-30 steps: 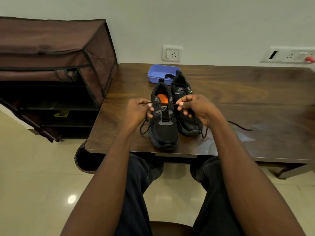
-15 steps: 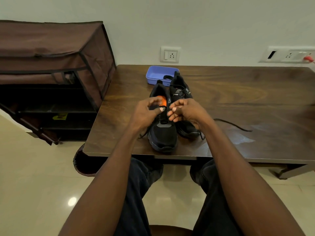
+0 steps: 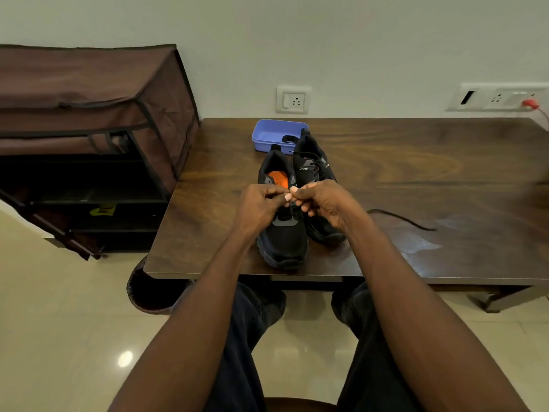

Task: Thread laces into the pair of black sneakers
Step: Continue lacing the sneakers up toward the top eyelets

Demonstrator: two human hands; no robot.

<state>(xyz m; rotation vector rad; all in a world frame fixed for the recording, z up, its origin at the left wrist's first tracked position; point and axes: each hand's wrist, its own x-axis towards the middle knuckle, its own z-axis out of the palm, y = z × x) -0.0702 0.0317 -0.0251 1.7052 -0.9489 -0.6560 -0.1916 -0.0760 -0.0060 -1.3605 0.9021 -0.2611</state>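
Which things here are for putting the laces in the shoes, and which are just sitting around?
For the job:
- near sneaker, orange inside, under both hands
- far sneaker, laces already showing
- loose black lace trailing on the table
- left hand and right hand, fingers curled together over the near sneaker

Just lying about:
- blue tray
- brown shoe rack
- wall socket

I'm seeing two black sneakers, the left one flashing an orange insole and grey panels. Black lace across a dark brown, wood-grained table. Blue-violet tray behind. Brown fabric rack with black trim, pale wall, cream glossy floor.
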